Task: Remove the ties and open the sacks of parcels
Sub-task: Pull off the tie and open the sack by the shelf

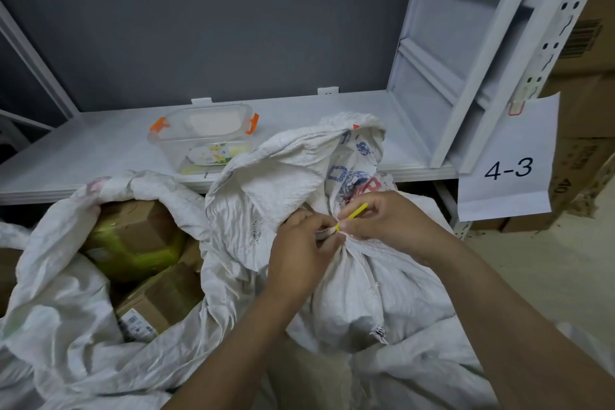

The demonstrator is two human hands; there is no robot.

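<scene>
**A:** Where is the tie sitting?

**B:** The yellow tie [357, 211] is cinching the gathered neck of the tied sack [366, 283], in front of the shelf [83, 150]. The right hand [382, 220] is pinching the tie's free tail between its fingers [361, 225]. The left hand [301, 245] is pinching at the neck just beside the tie's head. I cannot tell whether it is gripping the lock or only cloth.

**A:** What is worrying you?

**B:** I am thinking a pull on the tail may be tightening the loop rather than freeing it. The thin tail may also be slipping out of so small a pinch.

**A:** And the sack?

**B:** If the left hand is only holding cloth, a hard tug may be tearing the weave or tipping the sack toward the open sack [66, 293], where cardboard parcels [159, 303] are lying exposed.
</scene>
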